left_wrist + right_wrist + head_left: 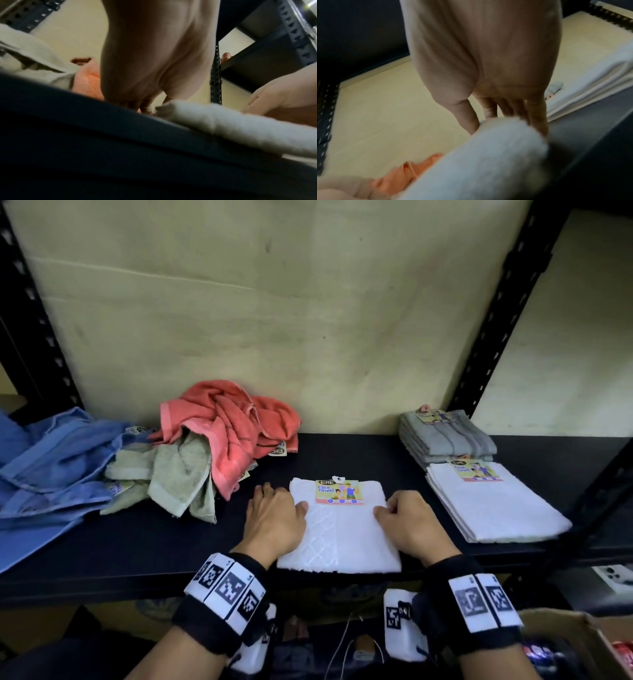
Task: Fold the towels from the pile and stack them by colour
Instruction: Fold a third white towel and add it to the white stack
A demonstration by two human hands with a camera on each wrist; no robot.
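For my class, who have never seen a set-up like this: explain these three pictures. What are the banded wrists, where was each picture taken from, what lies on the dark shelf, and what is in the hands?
There is no machine here: a person works with bare hands, wearing wristbands with printed marker squares. The wide picture comes from a camera on the head, looking down. The other two come from cameras on each wrist, looking along the hand from below, so the hands look huge and blurred.

On the black shelf lie a loose pile of towels, blue, green and coral, at the left, and two finished stacks at the right: a grey stack behind a white stack.

In front lies a folded white towel with a paper label. The left hand and right hand take its side edges; each grip is thumb on top, fingers at the edge.
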